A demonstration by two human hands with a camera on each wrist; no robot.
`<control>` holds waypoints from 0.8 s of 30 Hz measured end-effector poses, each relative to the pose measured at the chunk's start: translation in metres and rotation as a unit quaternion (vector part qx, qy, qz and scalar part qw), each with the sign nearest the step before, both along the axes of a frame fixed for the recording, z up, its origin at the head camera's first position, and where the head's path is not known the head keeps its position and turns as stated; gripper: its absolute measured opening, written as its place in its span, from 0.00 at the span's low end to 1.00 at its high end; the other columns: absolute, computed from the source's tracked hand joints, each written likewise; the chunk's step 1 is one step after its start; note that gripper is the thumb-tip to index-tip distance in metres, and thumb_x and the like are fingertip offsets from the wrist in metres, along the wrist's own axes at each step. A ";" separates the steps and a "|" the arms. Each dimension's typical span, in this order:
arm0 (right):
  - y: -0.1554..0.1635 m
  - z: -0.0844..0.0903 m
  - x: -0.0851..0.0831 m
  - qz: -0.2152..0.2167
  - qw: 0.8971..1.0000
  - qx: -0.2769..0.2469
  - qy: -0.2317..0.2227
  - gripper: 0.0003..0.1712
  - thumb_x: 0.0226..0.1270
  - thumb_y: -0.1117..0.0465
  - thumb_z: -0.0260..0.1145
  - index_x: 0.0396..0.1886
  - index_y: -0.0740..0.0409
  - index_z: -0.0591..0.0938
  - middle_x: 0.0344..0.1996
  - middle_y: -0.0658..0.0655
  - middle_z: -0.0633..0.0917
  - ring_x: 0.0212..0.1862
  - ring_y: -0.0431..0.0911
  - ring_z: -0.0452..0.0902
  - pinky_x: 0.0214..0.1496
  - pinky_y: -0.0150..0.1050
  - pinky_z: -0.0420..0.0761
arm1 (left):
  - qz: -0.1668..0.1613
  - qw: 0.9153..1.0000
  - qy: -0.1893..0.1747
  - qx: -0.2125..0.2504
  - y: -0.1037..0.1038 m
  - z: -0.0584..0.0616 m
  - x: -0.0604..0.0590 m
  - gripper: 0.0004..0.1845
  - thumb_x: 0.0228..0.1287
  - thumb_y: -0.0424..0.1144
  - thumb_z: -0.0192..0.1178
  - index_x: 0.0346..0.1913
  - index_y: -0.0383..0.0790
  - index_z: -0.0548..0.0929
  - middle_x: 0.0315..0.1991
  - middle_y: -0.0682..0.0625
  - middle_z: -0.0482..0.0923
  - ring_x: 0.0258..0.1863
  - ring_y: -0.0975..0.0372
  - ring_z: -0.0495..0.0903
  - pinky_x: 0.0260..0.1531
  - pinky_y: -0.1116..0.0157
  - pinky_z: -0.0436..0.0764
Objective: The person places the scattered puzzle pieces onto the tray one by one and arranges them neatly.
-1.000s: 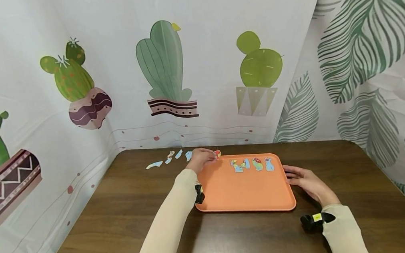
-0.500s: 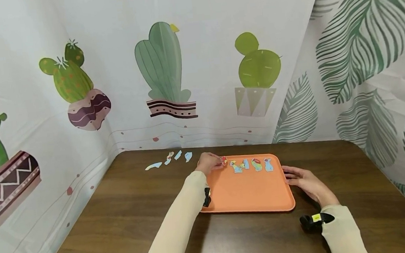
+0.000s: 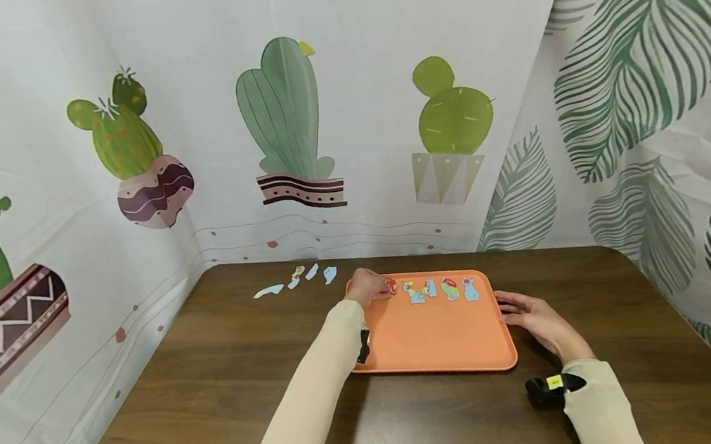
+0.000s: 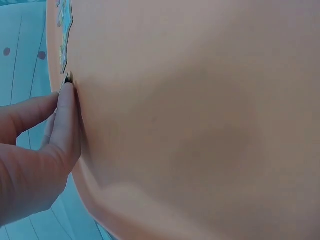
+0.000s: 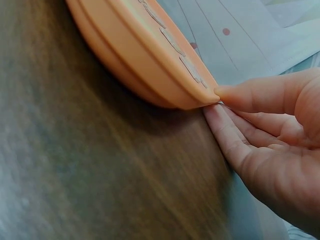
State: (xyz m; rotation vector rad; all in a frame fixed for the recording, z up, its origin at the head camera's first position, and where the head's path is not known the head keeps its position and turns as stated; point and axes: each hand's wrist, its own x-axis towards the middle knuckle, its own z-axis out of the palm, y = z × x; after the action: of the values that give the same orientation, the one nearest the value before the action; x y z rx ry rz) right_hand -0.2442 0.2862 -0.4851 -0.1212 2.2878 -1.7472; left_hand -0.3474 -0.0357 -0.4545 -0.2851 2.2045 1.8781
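My left hand (image 3: 366,286) is over the far left corner of the orange tray (image 3: 432,342). Its fingertips pinch a small red puzzle piece (image 3: 391,286), mostly hidden by the fingers in the left wrist view, where only a dark tip (image 4: 69,78) shows. To the right of it, several colourful cut-out pieces (image 3: 450,289) lie in a row along the tray's far side. At the tray's right edge my right hand (image 3: 535,315) pinches the rim (image 5: 197,104), one finger on top and another below, as the right wrist view shows.
On the brown wooden table (image 3: 229,374), several light-blue pieces lie beyond the tray's left corner, among them a long curved piece (image 3: 269,291) and a broader piece (image 3: 330,274). A cactus-print cloth (image 3: 358,109) hangs behind the table.
My left hand has carried the red puzzle piece rightward from beyond the tray's far rim down onto the tray's far left corner. My right hand has stayed at the rim.
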 end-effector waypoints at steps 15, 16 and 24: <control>-0.001 0.002 0.000 0.000 1.000 0.004 -0.002 0.36 0.72 0.65 0.59 0.74 0.67 0.55 0.69 0.72 0.61 0.66 0.62 0.63 0.62 0.42 0.75 | 0.002 0.999 0.031 -0.016 0.000 0.000 0.003 0.13 0.57 0.16 0.58 0.46 0.20 0.79 0.48 0.33 0.79 0.42 0.46 0.84 0.39 0.57 0.86; -0.001 0.003 0.000 0.001 1.000 0.004 -0.001 0.36 0.72 0.65 0.58 0.74 0.67 0.55 0.69 0.73 0.61 0.66 0.62 0.64 0.62 0.42 0.76 | 0.001 0.999 0.032 -0.016 -0.001 0.001 0.004 0.13 0.57 0.16 0.58 0.46 0.20 0.79 0.48 0.34 0.79 0.42 0.47 0.84 0.39 0.58 0.86; -0.001 0.002 0.000 0.001 1.000 0.001 -0.002 0.36 0.71 0.66 0.58 0.74 0.67 0.55 0.69 0.72 0.61 0.67 0.63 0.61 0.61 0.42 0.76 | -0.012 1.000 0.026 0.002 -0.011 0.011 0.001 0.13 0.62 0.22 0.58 0.49 0.21 0.79 0.43 0.32 0.81 0.45 0.45 0.83 0.44 0.55 0.84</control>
State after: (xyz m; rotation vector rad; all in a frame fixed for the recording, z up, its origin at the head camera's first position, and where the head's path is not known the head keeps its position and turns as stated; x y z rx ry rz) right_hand -0.2440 0.2849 -0.4832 -0.1202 2.2851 -1.7432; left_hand -0.3464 -0.0471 -0.4433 -0.2101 2.2268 1.8968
